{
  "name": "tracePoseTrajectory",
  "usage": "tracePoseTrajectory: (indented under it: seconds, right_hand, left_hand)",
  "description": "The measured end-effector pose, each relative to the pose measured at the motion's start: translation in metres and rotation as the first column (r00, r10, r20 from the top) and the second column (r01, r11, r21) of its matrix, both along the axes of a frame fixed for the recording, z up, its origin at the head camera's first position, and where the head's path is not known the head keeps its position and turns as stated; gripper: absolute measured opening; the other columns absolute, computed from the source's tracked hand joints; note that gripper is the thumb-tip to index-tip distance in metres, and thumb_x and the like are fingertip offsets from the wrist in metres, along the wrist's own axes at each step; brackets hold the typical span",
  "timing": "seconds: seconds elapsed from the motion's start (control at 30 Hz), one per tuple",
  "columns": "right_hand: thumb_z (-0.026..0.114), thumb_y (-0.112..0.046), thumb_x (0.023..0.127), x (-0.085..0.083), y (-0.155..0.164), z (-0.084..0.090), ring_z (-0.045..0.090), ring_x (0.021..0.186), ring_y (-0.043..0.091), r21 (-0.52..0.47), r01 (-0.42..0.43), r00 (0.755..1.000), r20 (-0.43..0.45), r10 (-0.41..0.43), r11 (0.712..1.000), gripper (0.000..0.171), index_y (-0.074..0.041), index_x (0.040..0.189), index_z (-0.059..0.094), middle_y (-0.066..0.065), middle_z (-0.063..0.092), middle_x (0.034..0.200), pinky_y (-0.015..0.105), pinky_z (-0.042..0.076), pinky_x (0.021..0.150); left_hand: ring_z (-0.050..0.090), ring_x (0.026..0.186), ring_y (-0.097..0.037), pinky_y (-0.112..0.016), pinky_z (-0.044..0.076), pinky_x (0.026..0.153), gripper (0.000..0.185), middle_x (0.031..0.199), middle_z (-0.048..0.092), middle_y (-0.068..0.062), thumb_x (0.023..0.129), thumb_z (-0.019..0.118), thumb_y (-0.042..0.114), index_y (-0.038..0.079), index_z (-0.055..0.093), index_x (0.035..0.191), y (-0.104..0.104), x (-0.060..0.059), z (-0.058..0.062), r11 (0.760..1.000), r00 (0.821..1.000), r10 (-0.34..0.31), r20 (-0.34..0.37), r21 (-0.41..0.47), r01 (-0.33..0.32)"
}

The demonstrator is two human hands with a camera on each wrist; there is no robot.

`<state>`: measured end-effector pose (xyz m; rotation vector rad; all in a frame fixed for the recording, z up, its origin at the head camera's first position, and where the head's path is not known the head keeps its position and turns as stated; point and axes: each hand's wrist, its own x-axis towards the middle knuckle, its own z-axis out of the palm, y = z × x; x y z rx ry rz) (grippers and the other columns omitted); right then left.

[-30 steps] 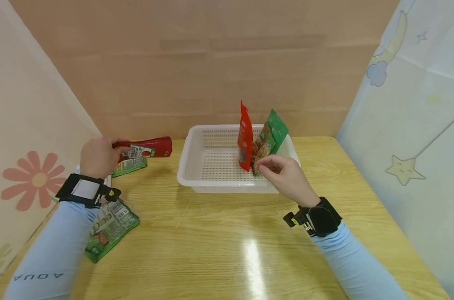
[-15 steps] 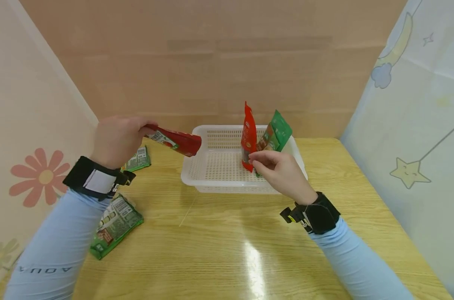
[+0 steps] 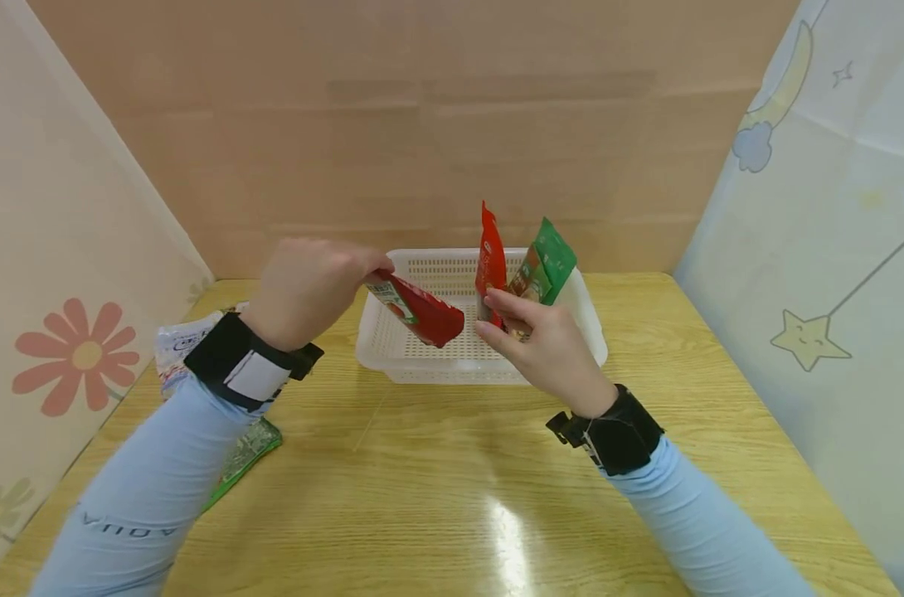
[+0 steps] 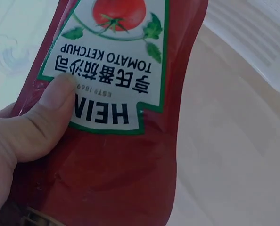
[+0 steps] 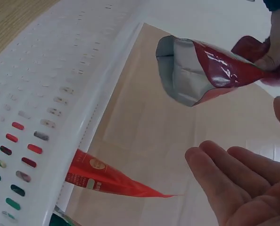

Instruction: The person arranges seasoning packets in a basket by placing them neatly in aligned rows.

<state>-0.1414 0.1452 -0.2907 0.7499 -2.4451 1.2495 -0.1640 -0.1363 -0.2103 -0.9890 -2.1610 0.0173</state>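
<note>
My left hand (image 3: 310, 286) grips a dark red ketchup pouch (image 3: 428, 317) near one end, its other end hanging over the left half of a white plastic basket (image 3: 392, 363). In the left wrist view, the thumb presses on the label of the pouch (image 4: 107, 165). A bright red bag (image 3: 489, 257) stands upright in the basket, beside a tilted green bag (image 3: 555, 261). My right hand (image 3: 545, 344) hovers at the basket's front, in front of these bags. Its fingers (image 5: 225, 174) look straight in the right wrist view and hold nothing; the red bag's tip lies apart from them.
On the wooden table (image 3: 422, 497), left of the basket, lie a green packet (image 3: 252, 448) and a white-and-blue packet (image 3: 170, 352), both partly hidden by my left arm. Paper-covered walls stand behind and at both sides.
My left hand has carried the ketchup pouch rightward from the table's left side to above the basket. My right hand has shifted slightly left, and its fingers have spread apart.
</note>
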Motion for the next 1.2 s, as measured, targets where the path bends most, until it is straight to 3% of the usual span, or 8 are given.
tracePoseTrajectory:
  seconds: [0.13, 0.3, 0.53, 0.73, 0.9, 1.0, 1.1, 1.2]
  right_hand:
    - [0.077, -0.028, 0.088, 0.002, -0.01, -0.002, 0.068, 0.088, 0.021, 0.111, 0.012, 1.0, -0.02, -0.01, 0.994, 0.063, 0.001, 0.139, 0.055, 0.014, 0.068, 0.12, 0.03, 0.057, 0.068]
    - [0.078, -0.033, 0.086, 0.002, -0.023, -0.006, 0.043, 0.05, 0.013, 0.21, 0.029, 0.997, -0.07, -0.014, 0.977, 0.069, 0.003, 0.14, 0.053, 0.007, 0.07, 0.078, 0.025, 0.037, 0.046]
    - [0.078, -0.032, 0.087, 0.004, -0.032, -0.011, 0.058, 0.059, 0.01, 0.145, 0.013, 1.0, -0.022, -0.01, 0.989, 0.064, -0.008, 0.141, 0.053, 0.003, 0.068, 0.081, 0.024, 0.05, 0.053]
    - [0.079, -0.021, 0.086, 0.007, -0.032, -0.016, 0.047, 0.048, 0.01, 0.145, 0.053, 0.994, -0.106, -0.038, 0.988, 0.031, -0.007, 0.108, 0.062, -0.002, 0.052, 0.064, 0.027, 0.044, 0.045]
    - [0.075, -0.014, 0.087, 0.009, -0.029, -0.018, 0.046, 0.048, 0.01, 0.131, 0.101, 0.99, -0.11, -0.087, 0.986, 0.02, -0.006, 0.101, 0.063, -0.001, 0.053, 0.063, 0.028, 0.043, 0.045]
    - [0.074, -0.015, 0.088, 0.009, -0.026, -0.02, 0.047, 0.049, 0.01, 0.107, 0.14, 0.985, -0.115, -0.128, 0.984, 0.017, -0.005, 0.097, 0.063, -0.001, 0.055, 0.063, 0.028, 0.044, 0.045]
    - [0.072, -0.015, 0.089, 0.009, -0.024, -0.023, 0.052, 0.051, 0.012, 0.069, 0.172, 0.982, -0.097, -0.165, 0.983, 0.017, -0.003, 0.096, 0.063, 0.003, 0.06, 0.067, 0.029, 0.046, 0.047]
    - [0.071, -0.016, 0.091, 0.01, -0.022, -0.024, 0.063, 0.062, 0.016, 0.016, 0.184, 0.982, -0.054, -0.183, 0.983, 0.021, -0.001, 0.103, 0.063, 0.008, 0.068, 0.08, 0.032, 0.054, 0.056]
  left_hand:
    - [0.062, 0.051, -0.019, -0.034, 0.047, 0.042, 0.014, 0.081, 0.074, -0.002, 0.08, 0.082, 0.007, 0.014, 0.079, 0.092, 0.014, 0.002, -0.003, 0.996, 0.998, -0.067, -0.007, -0.056, 0.066]
    - [0.061, 0.051, -0.015, -0.03, 0.049, 0.045, 0.012, 0.076, 0.074, -0.001, 0.076, 0.084, 0.014, 0.013, 0.078, 0.086, 0.03, 0.003, -0.006, 0.981, 0.982, -0.185, 0.024, -0.058, 0.186]
    - [0.049, 0.047, -0.014, -0.028, 0.038, 0.047, 0.011, 0.06, 0.063, 0.0, 0.08, 0.083, 0.015, 0.012, 0.072, 0.081, 0.048, 0.007, -0.005, 0.958, 0.963, -0.268, -0.039, -0.117, 0.262]
    - [0.055, 0.053, -0.014, -0.028, 0.05, 0.057, 0.006, 0.07, 0.07, 0.001, 0.085, 0.079, 0.009, 0.011, 0.074, 0.086, 0.062, 0.009, -0.002, 0.933, 0.941, -0.322, -0.103, -0.201, 0.297]
    - [0.048, 0.051, -0.015, -0.026, 0.048, 0.058, 0.018, 0.061, 0.062, 0.003, 0.089, 0.071, 0.003, 0.014, 0.068, 0.075, 0.072, 0.01, -0.001, 0.935, 0.933, -0.32, -0.167, -0.213, 0.283]
    - [0.059, 0.062, -0.018, -0.029, 0.053, 0.073, 0.015, 0.067, 0.066, 0.002, 0.089, 0.07, 0.002, 0.013, 0.069, 0.079, 0.077, 0.01, -0.001, 0.945, 0.935, -0.299, -0.191, -0.196, 0.263]
    - [0.066, 0.09, -0.025, -0.037, 0.051, 0.093, 0.008, 0.09, 0.073, -0.002, 0.092, 0.07, 0.006, 0.01, 0.074, 0.097, 0.08, 0.009, 0.001, 0.957, 0.941, -0.274, -0.198, -0.15, 0.247]
    - [0.057, 0.115, -0.032, -0.044, 0.043, 0.103, 0.029, 0.119, 0.068, -0.009, 0.09, 0.074, 0.011, 0.008, 0.069, 0.119, 0.079, 0.006, -0.001, 0.96, 0.947, -0.281, -0.155, -0.054, 0.276]
